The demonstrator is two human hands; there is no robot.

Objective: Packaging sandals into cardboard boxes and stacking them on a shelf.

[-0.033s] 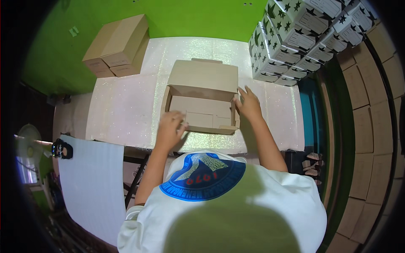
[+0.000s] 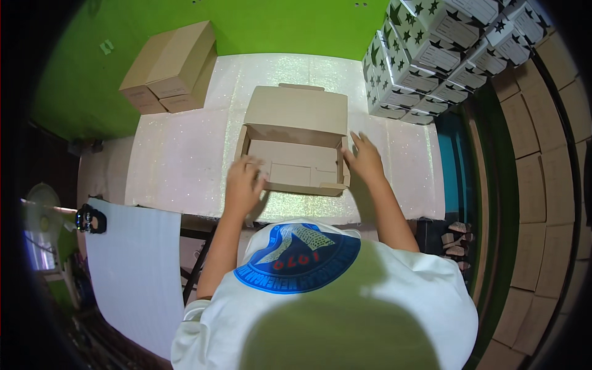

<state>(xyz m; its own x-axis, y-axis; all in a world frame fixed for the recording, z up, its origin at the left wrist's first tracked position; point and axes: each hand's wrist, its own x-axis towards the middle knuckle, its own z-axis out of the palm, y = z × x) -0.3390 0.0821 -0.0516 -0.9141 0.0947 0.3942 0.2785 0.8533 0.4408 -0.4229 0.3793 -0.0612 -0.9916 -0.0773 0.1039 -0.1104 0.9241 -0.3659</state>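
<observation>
Over the near left corner of the open brown box point(image 2: 295, 147), our left grip point(image 2: 244, 183) is open, its fingers loosely bent and slightly blurred; we cannot tell whether they touch the cardboard. Just beside the box's right wall, our right grip point(image 2: 365, 158) is open too, fingers spread and thumb toward the edge. Between the two, the box sits on our glittery whitish counter point(image 2: 176, 163), its lid point(image 2: 297, 111) folded back away from us. Farther out, brown cartons point(image 2: 179, 58) stand at the far left, and white star-patterned boxes point(image 2: 419, 71) rise in stacks at the far right. Behind them we see a green wall point(image 2: 290, 28).
</observation>
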